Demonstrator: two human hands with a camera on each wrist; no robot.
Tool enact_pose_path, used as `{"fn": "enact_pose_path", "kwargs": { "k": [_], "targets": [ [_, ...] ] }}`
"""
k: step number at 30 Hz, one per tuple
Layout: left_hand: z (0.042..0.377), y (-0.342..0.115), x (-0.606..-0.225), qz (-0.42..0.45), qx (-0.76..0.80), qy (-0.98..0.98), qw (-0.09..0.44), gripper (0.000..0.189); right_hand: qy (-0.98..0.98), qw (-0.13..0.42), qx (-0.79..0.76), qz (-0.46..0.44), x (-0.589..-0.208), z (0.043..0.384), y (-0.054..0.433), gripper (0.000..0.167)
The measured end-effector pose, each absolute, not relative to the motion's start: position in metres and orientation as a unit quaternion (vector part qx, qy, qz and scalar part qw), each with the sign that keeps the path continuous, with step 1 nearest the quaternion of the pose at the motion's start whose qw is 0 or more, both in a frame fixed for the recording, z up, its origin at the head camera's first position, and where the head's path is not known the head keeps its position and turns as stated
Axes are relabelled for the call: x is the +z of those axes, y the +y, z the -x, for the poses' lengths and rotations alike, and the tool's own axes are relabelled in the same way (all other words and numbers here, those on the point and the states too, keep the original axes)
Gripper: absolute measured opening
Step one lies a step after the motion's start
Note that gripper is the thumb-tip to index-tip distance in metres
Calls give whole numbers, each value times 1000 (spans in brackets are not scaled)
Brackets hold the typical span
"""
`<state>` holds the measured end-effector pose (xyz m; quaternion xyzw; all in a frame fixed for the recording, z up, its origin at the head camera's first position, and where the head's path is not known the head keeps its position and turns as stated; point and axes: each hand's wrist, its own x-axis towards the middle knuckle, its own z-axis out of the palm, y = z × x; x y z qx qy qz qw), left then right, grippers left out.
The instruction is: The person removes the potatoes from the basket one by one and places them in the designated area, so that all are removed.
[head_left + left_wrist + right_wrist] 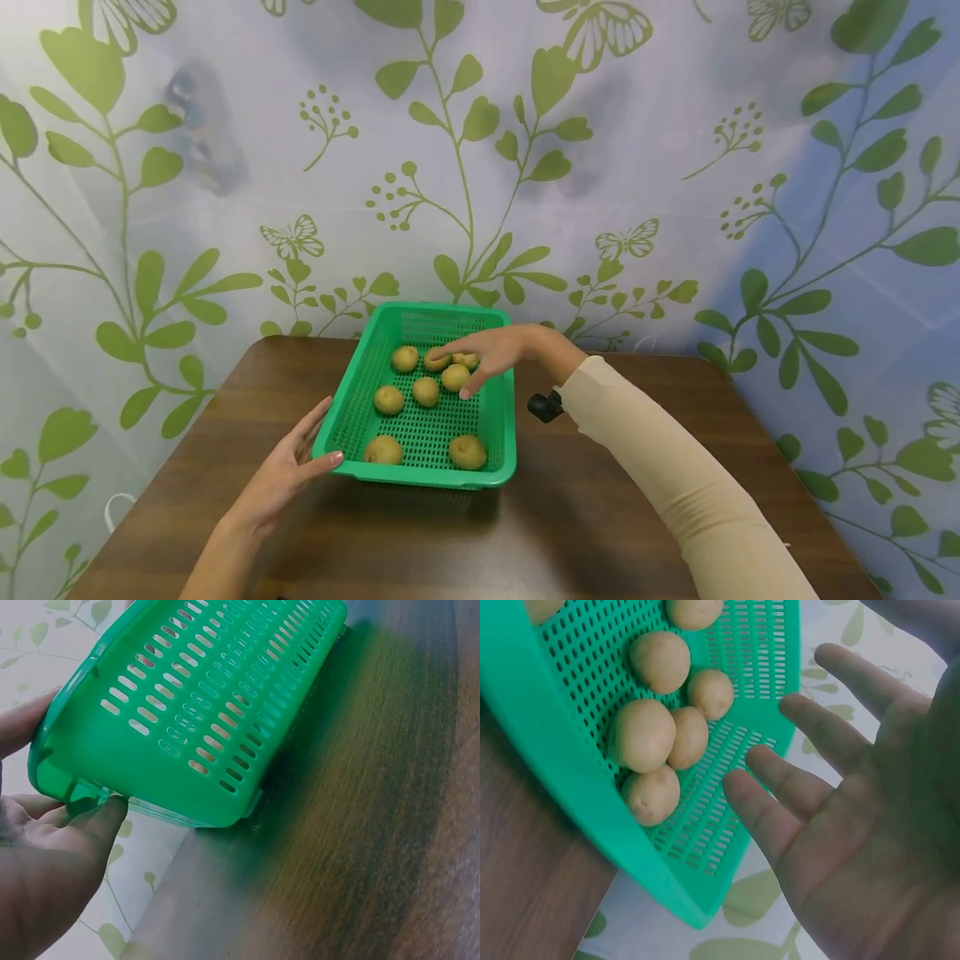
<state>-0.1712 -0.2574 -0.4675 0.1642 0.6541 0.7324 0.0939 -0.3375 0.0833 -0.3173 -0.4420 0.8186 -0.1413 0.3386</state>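
Observation:
A green plastic basket (pixel 420 475) with slotted walls holds several round, yellow-brown potatoes (pixel 388 400). My left hand (pixel 281 475) grips its near left corner, the thumb over the rim and the fingers beneath the rim's edge, as the left wrist view shows. Over the basket's far right part hovers my right hand (pixel 487 348), palm down with fingers spread. In the right wrist view its fingers (pixel 765 806) stay apart from the potatoes (pixel 641 735) and hold nothing. From the head, that hand partly covers the potatoes at the back right.
The basket stands on a brown wooden table (pixel 600 517), towards its far edge. Behind the table hangs a pale curtain (pixel 480 167) with green leaves and butterflies. A small black device (pixel 545 407) sits at the right wrist.

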Motion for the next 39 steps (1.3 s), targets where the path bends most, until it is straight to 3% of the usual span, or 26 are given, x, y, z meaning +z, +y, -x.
{"fn": "enact_pose_path", "kwargs": {
  "k": [8,22,30,39],
  "targets": [
    [172,-259,-470,-161,743,644,92,85,784,400,-176,441,-326,340,67,90],
    [170,-259,-470,-147,749,639,93,86,784,461,-116,400,-345,343,46,69],
    [170,-258,-469,-145,749,640,93,84,761,523,-125,363,-363,345,34,70],
    [171,-257,-471,-145,748,640,98,85,769,536,-85,337,-381,346,29,62]
  ]
}}
